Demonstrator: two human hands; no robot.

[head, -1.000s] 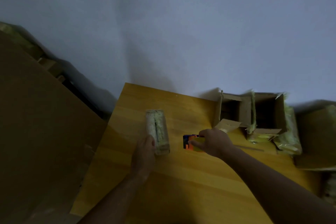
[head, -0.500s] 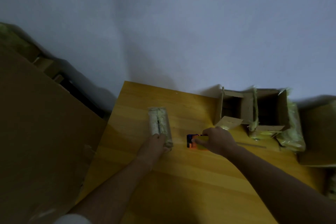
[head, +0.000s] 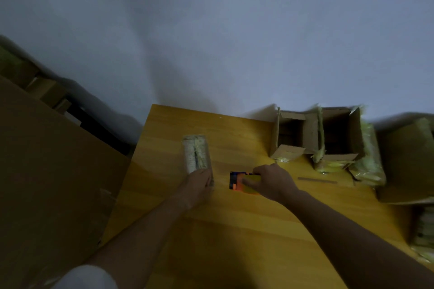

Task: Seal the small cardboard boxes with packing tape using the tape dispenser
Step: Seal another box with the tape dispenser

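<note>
A person's left hand (head: 199,183) holds the near end of a small, narrow cardboard box wrapped in pale tape (head: 196,156), lying flat on the yellow wooden counter (head: 234,230). Just beside it, the right hand (head: 272,182) curls its grip around an orange-and-blue tape dispenser loaded with yellowish tape (head: 242,183), resting on the counter. Two open brown cardboard boxes (head: 312,141) stand at the far right edge against the grey wall (head: 234,30). A large brown cardboard sheet (head: 47,171) leans at left.
</note>
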